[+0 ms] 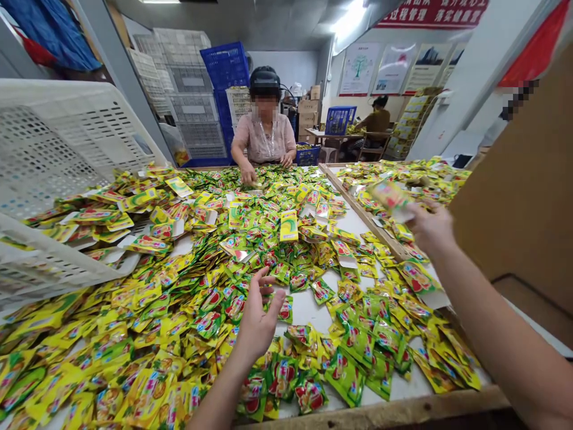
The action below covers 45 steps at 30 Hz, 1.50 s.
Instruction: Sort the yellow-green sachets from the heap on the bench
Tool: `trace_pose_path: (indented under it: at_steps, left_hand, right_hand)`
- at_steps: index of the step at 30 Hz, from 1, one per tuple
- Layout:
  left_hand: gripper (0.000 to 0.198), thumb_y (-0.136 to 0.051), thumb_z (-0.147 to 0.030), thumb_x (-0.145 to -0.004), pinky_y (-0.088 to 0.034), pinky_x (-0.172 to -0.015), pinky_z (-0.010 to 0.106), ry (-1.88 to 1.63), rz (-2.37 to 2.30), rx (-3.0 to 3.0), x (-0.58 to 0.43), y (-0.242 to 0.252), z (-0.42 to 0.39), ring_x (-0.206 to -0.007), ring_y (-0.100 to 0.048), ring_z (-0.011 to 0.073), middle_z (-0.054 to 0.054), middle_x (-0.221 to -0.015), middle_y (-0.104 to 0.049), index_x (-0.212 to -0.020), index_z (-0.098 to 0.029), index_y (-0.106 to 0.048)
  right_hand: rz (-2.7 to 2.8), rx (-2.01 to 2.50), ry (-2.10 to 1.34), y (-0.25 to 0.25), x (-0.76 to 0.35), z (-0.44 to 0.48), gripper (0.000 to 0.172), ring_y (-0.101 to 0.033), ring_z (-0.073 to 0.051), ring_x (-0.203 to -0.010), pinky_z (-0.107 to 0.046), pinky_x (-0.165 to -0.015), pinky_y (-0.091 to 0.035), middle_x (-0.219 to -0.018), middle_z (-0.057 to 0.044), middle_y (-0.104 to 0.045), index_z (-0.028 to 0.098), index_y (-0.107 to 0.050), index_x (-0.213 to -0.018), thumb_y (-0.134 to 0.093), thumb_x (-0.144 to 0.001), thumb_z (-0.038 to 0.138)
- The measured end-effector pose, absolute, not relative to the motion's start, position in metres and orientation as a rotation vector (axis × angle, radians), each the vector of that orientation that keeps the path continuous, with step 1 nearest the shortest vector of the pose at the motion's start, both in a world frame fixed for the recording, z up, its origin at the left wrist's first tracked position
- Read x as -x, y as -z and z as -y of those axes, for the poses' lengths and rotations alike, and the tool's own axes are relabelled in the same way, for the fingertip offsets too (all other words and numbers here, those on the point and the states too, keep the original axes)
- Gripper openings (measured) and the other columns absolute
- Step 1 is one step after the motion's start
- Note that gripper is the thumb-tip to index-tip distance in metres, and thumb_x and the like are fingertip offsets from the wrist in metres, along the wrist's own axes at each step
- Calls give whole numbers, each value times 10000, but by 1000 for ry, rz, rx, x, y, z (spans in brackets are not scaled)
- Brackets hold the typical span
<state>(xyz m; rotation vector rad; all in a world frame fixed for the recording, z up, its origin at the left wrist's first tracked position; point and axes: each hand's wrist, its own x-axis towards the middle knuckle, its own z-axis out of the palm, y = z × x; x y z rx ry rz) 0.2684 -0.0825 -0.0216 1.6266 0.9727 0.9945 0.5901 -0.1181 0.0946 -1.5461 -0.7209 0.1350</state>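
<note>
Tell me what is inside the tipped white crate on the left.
The white crate lies tipped on its side, and yellow and green sachets spill from its mouth onto the table. Its deeper interior is not visible.

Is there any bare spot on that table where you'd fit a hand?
Only small white patches: one right of the left hand, among green sachets; another beside the wooden divider. Toward the tipped white crate, sachets pile thickly.

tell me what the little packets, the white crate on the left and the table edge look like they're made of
Packets: apparently glossy plastic film, since they shine and crinkle. White crate: looks like matte moulded plastic with a regular lattice of holes. Table edge: seemingly bare wood, brown and unpainted, around a smooth white top.
</note>
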Motion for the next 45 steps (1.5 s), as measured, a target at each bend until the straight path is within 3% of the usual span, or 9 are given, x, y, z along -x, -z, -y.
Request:
trace_pose_path:
  at_steps: [3, 10, 15, 20, 25, 30, 34, 40, 45]
  left_hand:
    - [513, -500, -485, -836, -506, -767, 348, -977, -981, -1662, -269, 21, 83, -921, -580, 192, 101, -1151, -535, -1254, -211, -385]
    - [395, -499, -378, -849, -515, -735, 341, -986, -987, -1833, -273, 31, 79, -825, -616, 178, 84, -1054, -597, -1196, -192, -461]
    - [279, -461, -260, -886, -489, -858, 312, -531, -989, -2406, -299, 24, 67, -977, -607, 181, 85, -1068, -629, -1147, -175, -509]
    - [295, -632, -207, -769, -458, -907, 400, -291, -1025, -2632, -340, 24, 53, -1067, -576, 278, 133, -1112, -616, -1053, -159, -570]
    - [231, -434, -2, -804, -512, -743, 362, -228, -1114, -2717, -356, 39, 46, -901, -659, 260, 163, -934, -664, -953, -127, -560]
    - [147, -441, -49, -828, -528, -658, 318, -380, -1090, -2754, -342, 38, 45, -776, -679, 225, 99, -793, -682, -877, -154, -531]
    - [113, -406, -107, -881, -504, -886, 343, -652, -1030, -2781, -330, 30, 59, -1075, -603, 202, 146, -1084, -646, -874, -167, -502]
    - [134, -404, -74, -873, -532, -893, 371, -1495, -447, -2981, -336, 30, 96, -1050, -629, 225, 145, -1067, -668, -906, -149, -511]
    - [213, -340, -33, -853, -562, -818, 390, -1357, -559, -3109, -352, 45, 109, -1002, -655, 261, 181, -1025, -681, -902, -125, -526]
  right_hand:
    - [657, 1526, 97, -104, -615, 121, 272, -644, -182, -899, -314, -711, -468, -1106, -183, -646, 120, -616, -994, -531, -832, 322]
    - [1740, 1941, -442, -4, -553, 139, 283, -641, -226, -899, -358, -831, -475, -1000, -94, -695, 193, -699, -911, -587, -680, 74]
    - [1688, 1975, -480, 17, -545, 139, 254, -618, -260, -792, -336, -743, -448, -767, -98, -673, 161, -673, -647, -615, -476, -18]
    - [1472, 1867, -510, 0, -547, 138, 124, -590, -221, -701, -316, -669, -431, -649, -27, -625, 174, -634, -666, -665, -553, 133]
    - [1210, 1625, -695, -10, -526, 143, 330, -628, -184, -660, -310, -628, -488, -721, -14, -668, 187, -629, -806, -686, -622, 455]
    - [935, 1457, -815, 3, -503, 142, 449, -625, -159, -584, -296, -590, -511, -668, -3, -658, 173, -631, -788, -778, -511, 494]
    - [737, 1382, -874, 16, -489, 141, 408, -616, -154, -568, -283, -549, -513, -629, 11, -637, 181, -605, -703, -803, -478, 457]
    - [526, 1228, -1031, 21, -460, 144, 429, -563, -116, -522, -241, -508, -494, -561, 46, -587, 197, -530, -639, -800, -441, 465]
    - [379, 1124, -1090, 17, -449, 151, 461, -518, -89, -489, -204, -478, -454, -525, 56, -543, 204, -479, -607, -759, -498, 554]
